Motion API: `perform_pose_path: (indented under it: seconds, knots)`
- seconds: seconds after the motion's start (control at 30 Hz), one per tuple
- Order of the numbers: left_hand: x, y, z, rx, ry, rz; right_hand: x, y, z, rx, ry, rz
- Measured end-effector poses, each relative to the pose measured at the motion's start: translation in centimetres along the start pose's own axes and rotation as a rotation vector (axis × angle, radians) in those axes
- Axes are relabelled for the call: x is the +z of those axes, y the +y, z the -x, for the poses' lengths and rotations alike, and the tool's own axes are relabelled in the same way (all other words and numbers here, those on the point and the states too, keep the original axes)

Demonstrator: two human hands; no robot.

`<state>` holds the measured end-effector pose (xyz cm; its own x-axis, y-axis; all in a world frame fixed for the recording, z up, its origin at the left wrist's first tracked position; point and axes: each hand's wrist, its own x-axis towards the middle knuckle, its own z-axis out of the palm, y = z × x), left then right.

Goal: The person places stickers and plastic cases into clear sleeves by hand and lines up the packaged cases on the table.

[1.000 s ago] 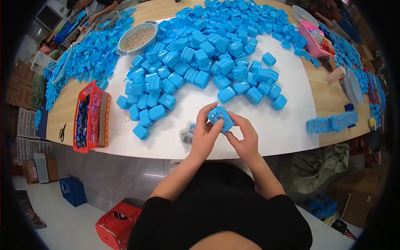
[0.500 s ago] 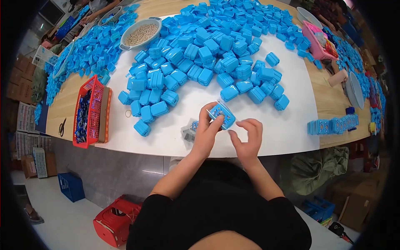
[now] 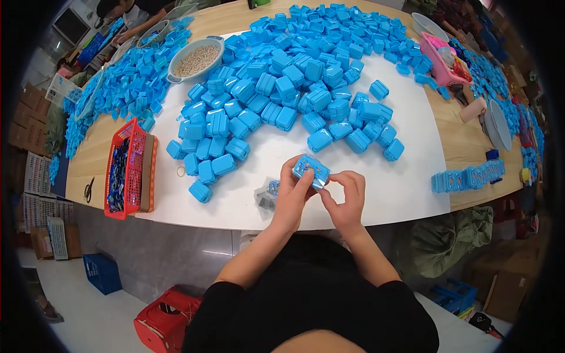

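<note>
My left hand [image 3: 292,191] is closed around a small blue plastic box [image 3: 318,171], its thumb lying across the face. That face is covered with a colourful printed picture, partly hidden by the thumb. At the lower right corner of the box, my right hand [image 3: 346,200] closes thumb and forefinger on the edge, where a clear, shiny bit shows. Just left of my left hand, a greyish translucent holder [image 3: 265,200] lies on the white sheet with a small patterned piece [image 3: 273,187] in it, partly covered by the hand.
A large heap of blue boxes [image 3: 285,85] spreads ahead. A bowl of pale beads [image 3: 172,69] stands behind left; a red basket of dark packets [image 3: 133,176] and scissors [image 3: 88,189] lie left. Stacked printed boxes [image 3: 468,179] and a pink basket [image 3: 432,59] are right. Other people sit at the far corners.
My right hand has moved left and up, from just off the box onto its right corner. The box is turned flatter in my left hand. The whole view has shifted slightly.
</note>
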<state>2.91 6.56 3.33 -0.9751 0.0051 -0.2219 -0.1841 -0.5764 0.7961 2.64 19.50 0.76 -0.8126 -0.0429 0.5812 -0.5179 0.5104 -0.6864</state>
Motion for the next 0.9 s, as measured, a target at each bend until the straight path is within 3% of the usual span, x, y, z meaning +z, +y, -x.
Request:
perform_pose_path:
  seconds: [0.17, 0.27, 0.33, 0.53, 0.6, 0.67, 0.73, 0.83, 0.9]
  knots:
    - [-0.8, -1.9, -0.3, 0.085, 0.029, -0.224, -0.6, 0.0, 0.3, 0.056, -0.011, -0.056]
    - [0.3, -1.7, -0.1, 0.088, -0.046, -0.219, -0.9, 0.1, 0.6, 0.111, 0.066, -0.03]
    - [1.1, -1.4, 0.2, 0.031, -0.037, -0.076, -1.2, 0.5, 1.0, -0.008, 0.041, 0.046]
    - [1.5, -2.0, -0.1, -0.033, -0.069, -0.038, -1.6, 1.1, 1.0, -0.02, 0.071, 0.024]
    - [1.8, -1.8, -0.2, -0.01, 0.031, -0.089, -2.8, 1.0, 0.6, 0.015, -0.02, -0.079]
    - [1.7, -1.7, -0.5, 0.092, 0.02, -0.32, -3.4, 0.1, 0.2, 0.031, 0.089, -0.107]
    - [1.9, -2.0, -0.8, 0.23, 0.024, -0.519, -2.6, 0.4, 0.0, -0.002, 0.03, -0.102]
    - [2.5, -2.8, -0.4, 0.221, -0.053, -0.462, -2.2, 0.8, 0.0, -0.052, -0.015, 0.088]
    - [2.1, -2.7, -0.3, 0.186, -0.052, -0.379, -2.5, 1.0, 0.3, 0.072, 0.033, -0.004]
